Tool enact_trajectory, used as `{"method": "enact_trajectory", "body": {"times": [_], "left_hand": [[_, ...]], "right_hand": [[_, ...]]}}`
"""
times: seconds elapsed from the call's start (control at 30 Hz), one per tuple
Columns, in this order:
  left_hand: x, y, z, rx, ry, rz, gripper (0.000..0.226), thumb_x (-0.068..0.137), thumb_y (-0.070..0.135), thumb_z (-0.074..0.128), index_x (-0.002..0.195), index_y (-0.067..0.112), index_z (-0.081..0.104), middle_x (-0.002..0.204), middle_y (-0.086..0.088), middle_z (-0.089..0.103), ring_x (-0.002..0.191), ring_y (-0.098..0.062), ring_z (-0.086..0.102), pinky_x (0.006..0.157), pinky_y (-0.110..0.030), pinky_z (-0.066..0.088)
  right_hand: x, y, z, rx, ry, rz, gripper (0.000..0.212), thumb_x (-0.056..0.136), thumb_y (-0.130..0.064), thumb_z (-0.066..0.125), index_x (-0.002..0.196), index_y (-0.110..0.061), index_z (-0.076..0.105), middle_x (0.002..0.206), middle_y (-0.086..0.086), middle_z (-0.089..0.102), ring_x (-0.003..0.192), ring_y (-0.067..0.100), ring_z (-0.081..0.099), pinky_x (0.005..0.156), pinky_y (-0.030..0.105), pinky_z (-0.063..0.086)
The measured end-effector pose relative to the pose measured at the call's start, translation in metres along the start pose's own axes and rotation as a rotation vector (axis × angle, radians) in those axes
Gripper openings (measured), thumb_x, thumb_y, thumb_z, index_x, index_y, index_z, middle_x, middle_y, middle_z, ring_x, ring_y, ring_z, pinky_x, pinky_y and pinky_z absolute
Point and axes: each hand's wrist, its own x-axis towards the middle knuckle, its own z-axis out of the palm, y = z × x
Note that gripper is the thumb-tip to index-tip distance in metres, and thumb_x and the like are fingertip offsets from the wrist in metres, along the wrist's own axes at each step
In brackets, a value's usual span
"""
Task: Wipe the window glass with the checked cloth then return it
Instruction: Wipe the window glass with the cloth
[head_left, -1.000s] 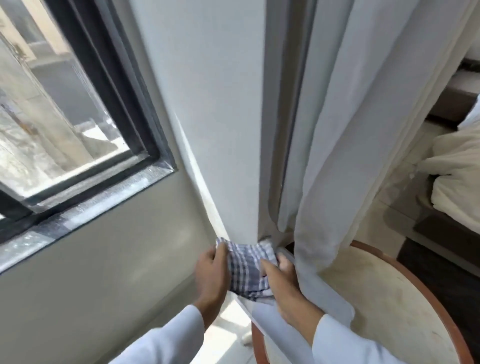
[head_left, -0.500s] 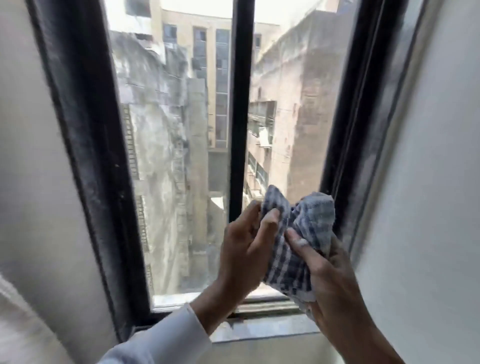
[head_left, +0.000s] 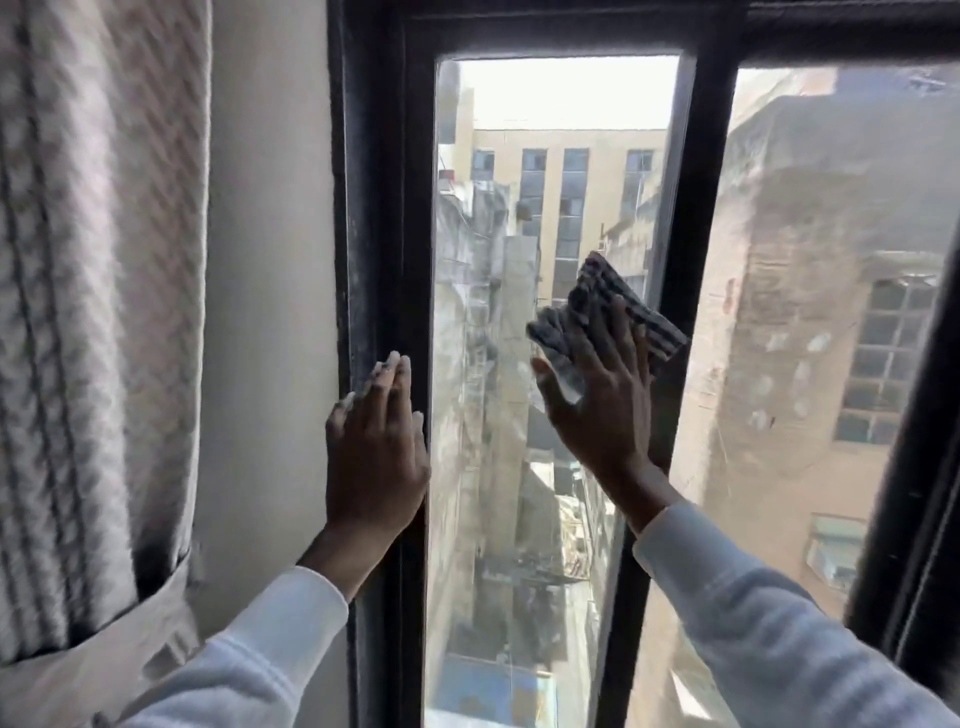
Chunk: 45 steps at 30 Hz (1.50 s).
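Note:
The blue-and-white checked cloth (head_left: 597, 306) is pressed flat against the left pane of window glass (head_left: 509, 364), close to the black middle bar. My right hand (head_left: 597, 405) lies spread over the cloth and holds it to the glass. My left hand (head_left: 376, 447) rests flat with fingers together on the black window frame (head_left: 374, 208) at the pane's left edge, holding nothing. The cloth's lower part is hidden under my right palm.
A pale patterned curtain (head_left: 93, 312) hangs at the far left, beside a strip of white wall (head_left: 270, 260). A black middle bar (head_left: 691, 234) divides the left pane from a wider right pane (head_left: 831, 312). Buildings show outside.
Both hands held the bunched cloth low near the sill; now my right hand alone presses it higher on the glass, and my left hand has moved to the frame. The view has shifted left.

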Motion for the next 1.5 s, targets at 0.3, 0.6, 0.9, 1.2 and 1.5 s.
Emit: {"method": "enact_trajectory", "body": {"times": [0.3,0.6,0.9,1.2,1.5], "left_hand": [[-0.008,-0.036,0.052,0.339,-0.11,0.105,0.087,0.093,0.012,0.052,0.174,0.007,0.02,0.185,-0.01,0.016,0.17,-0.023,0.028,0.136,-0.055,-0.008],[-0.004,-0.036,0.05,0.357,-0.164,0.122,0.112,0.084,0.016,0.083,0.174,0.007,0.019,0.185,-0.012,0.017,0.17,-0.025,0.029,0.136,-0.057,-0.007],[0.0,-0.036,0.048,0.269,-0.191,0.137,0.127,0.07,0.032,0.097,0.172,0.005,0.026,0.183,-0.014,0.025,0.167,-0.029,0.035,0.135,-0.054,-0.015],[-0.002,-0.039,0.054,0.151,-0.176,0.171,0.129,0.068,0.031,0.099,0.171,-0.001,0.028,0.181,-0.018,0.028,0.163,-0.035,0.039,0.136,-0.059,-0.014],[-0.001,-0.031,0.064,0.005,-0.15,0.176,0.087,0.09,0.034,0.039,0.158,-0.02,0.036,0.171,-0.037,0.031,0.158,-0.057,0.039,0.12,-0.083,0.033]], "right_hand": [[-0.039,0.02,0.083,-0.225,-0.187,-0.52,0.063,0.106,-0.028,0.065,0.164,-0.021,0.043,0.172,0.006,0.041,0.16,0.029,0.039,0.135,0.045,0.022],[-0.026,0.031,0.069,-0.307,-0.05,-0.336,0.066,0.094,-0.039,0.066,0.157,-0.026,0.054,0.165,0.005,0.05,0.153,0.029,0.039,0.131,0.042,0.02],[-0.014,0.043,0.064,-0.315,0.029,-0.371,0.055,0.098,-0.029,0.074,0.151,-0.021,0.062,0.145,0.004,0.065,0.131,0.029,0.051,0.108,0.046,0.046],[-0.056,0.031,0.054,-0.258,0.007,-0.274,0.049,0.101,-0.024,0.069,0.149,-0.032,0.063,0.149,0.001,0.045,0.102,0.026,0.057,0.087,0.041,0.051],[-0.011,0.192,-0.087,-0.313,0.391,0.366,0.058,0.103,-0.023,0.055,0.159,-0.011,0.048,0.166,0.021,0.046,0.149,0.034,0.042,0.118,0.059,0.04]]}}
